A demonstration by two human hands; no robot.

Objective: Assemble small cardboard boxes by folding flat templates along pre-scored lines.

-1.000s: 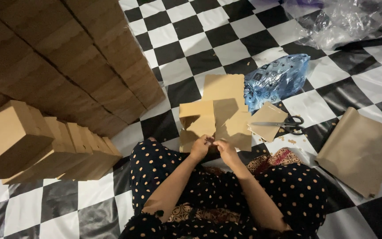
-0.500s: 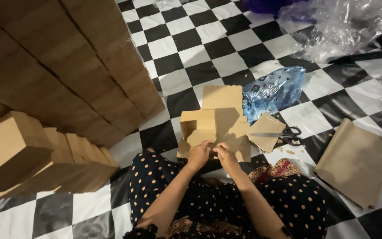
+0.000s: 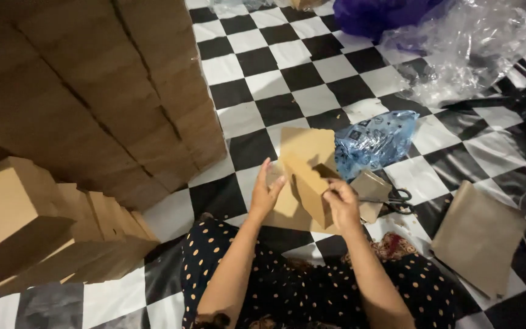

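Held at frame centre above a checkered floor [image 3: 287,79]: small brown cardboard box [image 3: 308,183], left hand [image 3: 266,194] pressing its side, right hand [image 3: 343,204] gripping its flap. Blue plastic bag [image 3: 375,140] at two o'clock, scissors [image 3: 397,198] at three.

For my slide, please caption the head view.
Both hands, left and right, hold a brown cardboard box over a checkered floor.

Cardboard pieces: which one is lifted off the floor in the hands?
The partly folded brown box, held between the left hand and right hand. The flat pieces to the right and the finished boxes on the left lie untouched.
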